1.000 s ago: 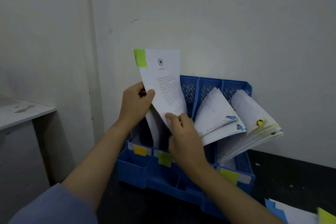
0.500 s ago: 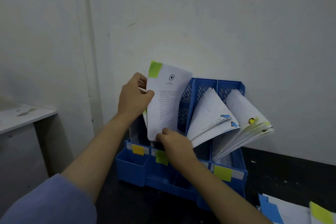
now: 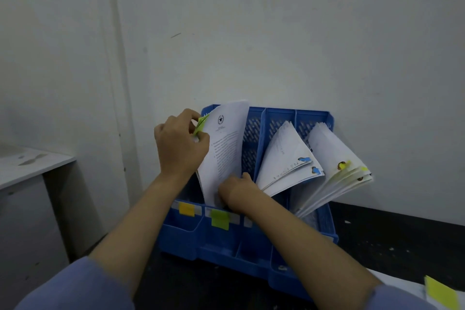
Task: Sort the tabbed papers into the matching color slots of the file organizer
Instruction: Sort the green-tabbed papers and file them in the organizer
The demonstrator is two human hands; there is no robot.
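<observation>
Green-tabbed paper (image 3: 224, 148) stands in the green-labelled slot (image 3: 219, 219); left hand (image 3: 180, 145) pinches its tab, steadying it, while right hand (image 3: 237, 192) grips the bottom edge, guiding it down.

View from my head camera, close over my own forearms.
One wide-angle lens looks forward and slightly down at the blue file organizer (image 3: 251, 246) on the dark worktop (image 3: 390, 234), with the pale wall (image 3: 276, 33) filling the upper frame. No second view.
</observation>
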